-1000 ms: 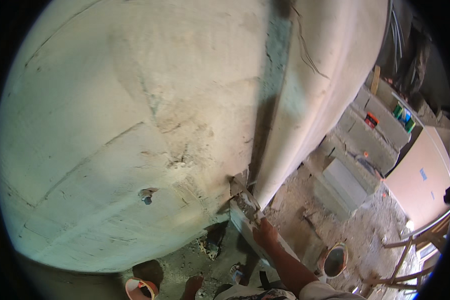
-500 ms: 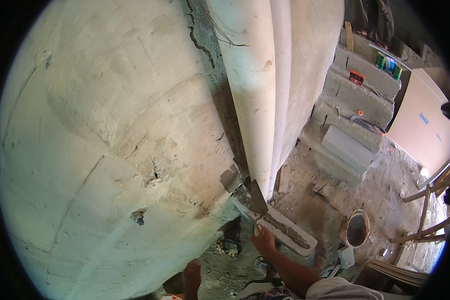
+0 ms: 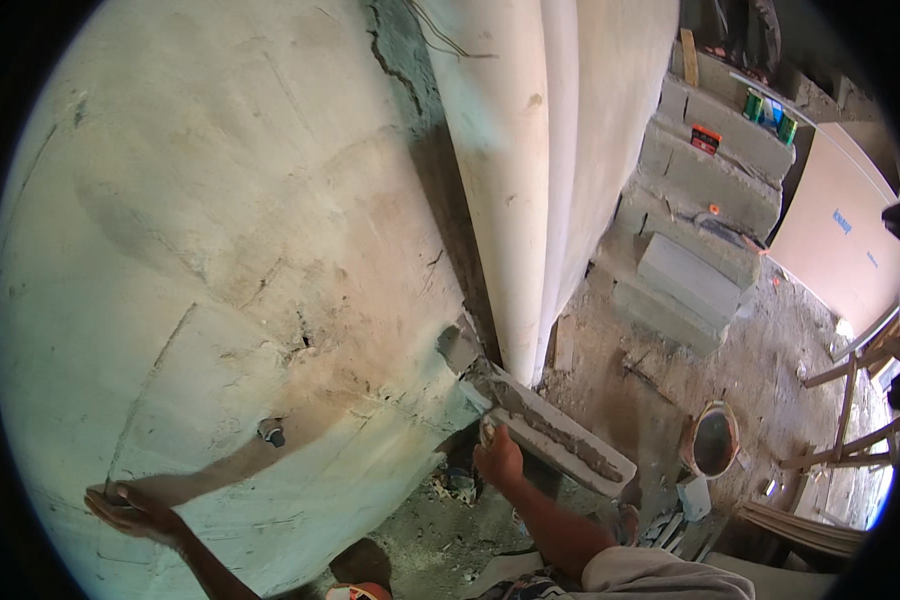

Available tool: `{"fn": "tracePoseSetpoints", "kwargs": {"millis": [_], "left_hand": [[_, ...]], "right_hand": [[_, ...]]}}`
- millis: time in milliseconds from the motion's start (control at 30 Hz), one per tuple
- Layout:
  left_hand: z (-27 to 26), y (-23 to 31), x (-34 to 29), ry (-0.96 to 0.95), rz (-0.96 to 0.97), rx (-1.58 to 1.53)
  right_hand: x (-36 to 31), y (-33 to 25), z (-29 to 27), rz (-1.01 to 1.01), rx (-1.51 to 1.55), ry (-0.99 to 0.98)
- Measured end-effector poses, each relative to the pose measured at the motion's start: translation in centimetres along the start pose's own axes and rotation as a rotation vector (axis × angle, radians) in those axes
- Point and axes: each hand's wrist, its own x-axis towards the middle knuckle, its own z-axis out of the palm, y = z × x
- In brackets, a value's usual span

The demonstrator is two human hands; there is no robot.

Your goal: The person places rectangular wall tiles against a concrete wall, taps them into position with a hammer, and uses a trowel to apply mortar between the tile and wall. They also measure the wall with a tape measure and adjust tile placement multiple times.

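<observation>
My right hand (image 3: 498, 462) is closed round the handle of a trowel (image 3: 487, 431). Its blade is hard to make out at this angle. Just beyond the fist, a long pale block (image 3: 600, 478) with wet grey mortar along its top juts out from the foot of the wall. A patch of grey mortar (image 3: 458, 350) marks the wall's edge near the block's far end. Over at the left, my left hand (image 3: 138, 515) is at the big pale plastered wall (image 3: 210, 400), fingers stretched out, with no tool visible in it.
White vertical pipes (image 3: 515, 200) stand in the corner above the block. Block steps (image 3: 705, 200) rise at the right, carrying a red box (image 3: 705, 139) and green cans (image 3: 753, 104). A bucket (image 3: 713, 440) sits on the dirt floor. A pipe stub (image 3: 271, 432) sticks out of the wall.
My left hand has risen from the lower middle to the wall at far left. My right hand has shifted slightly left and up with the trowel, whose blade no longer shows clearly.
</observation>
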Motion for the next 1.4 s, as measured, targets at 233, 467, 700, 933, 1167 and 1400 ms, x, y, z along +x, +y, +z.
{"fn": "tracePoseSetpoints", "kwargs": {"millis": [233, 467, 700, 933, 1167, 1400], "left_hand": [[2.7, -1.3, -1.7, 0.111, 0.106, 0.065], [3.1, -0.8, -1.0, 0.206, 0.188, 0.04], [2.6, -0.2, -1.3, 0.175, 0.181, 0.024], [2.8, -0.2, -1.4, 0.158, 0.153, 0.059], [2.9, -0.4, -1.3, 0.165, 0.138, 0.056], [2.9, -0.5, -1.4, 0.191, 0.162, 0.035]], "right_hand": [[1.0, 1.9, 0.2, 0.024, -0.087, -0.054], [-0.1, 4.8, -1.5, 0.169, -0.027, -0.087], [-2.0, 6.5, 2.2, 0.625, 0.866, -0.131], [2.9, 0.6, 10.0, 0.667, 1.146, 0.018], [5.8, -4.9, 14.1, 0.728, 1.255, 0.126], [5.9, -5.0, 14.8, 0.689, 1.117, 0.14]]}}
